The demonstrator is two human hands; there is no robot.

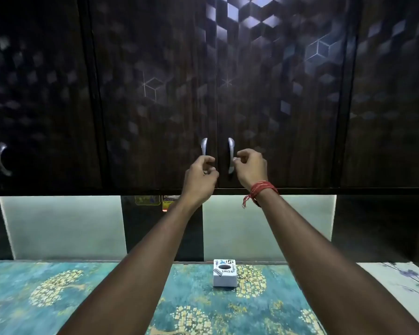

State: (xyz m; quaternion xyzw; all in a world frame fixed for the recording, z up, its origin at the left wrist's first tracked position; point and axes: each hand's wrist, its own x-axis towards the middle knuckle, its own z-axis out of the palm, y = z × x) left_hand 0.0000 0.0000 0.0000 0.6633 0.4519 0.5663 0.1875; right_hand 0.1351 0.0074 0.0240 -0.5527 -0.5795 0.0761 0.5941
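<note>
The person reached up with both arms to a dark cupboard. The left hand (201, 172) had its fingers curled round the bottom of the left handle (204, 146). The right hand (250, 168) had its fingers curled too, and the tips seemed to pinch the middle of the right handle (230, 151). The 2 handles sat side by side at 12 o'clock from the hands, 1 on each side of the thin line where the left door (155, 105) and the right door (283, 105) met.

The job looked like it had only just begun. Both hands had a hold, but both doors were shut flat. Pulling them open was left to do. What was inside could not be seen.

Far off at 9 o'clock from the hands, another door had a 3rd handle (1, 159). At 6 o'clock, well below, a small white box (225, 278) stood on a blue-green cloth (58, 291) with yellow flowers. A red thread (261, 189) was tied round the right wrist. Nothing stood in front of the doors, so they could likely swing out.
</note>
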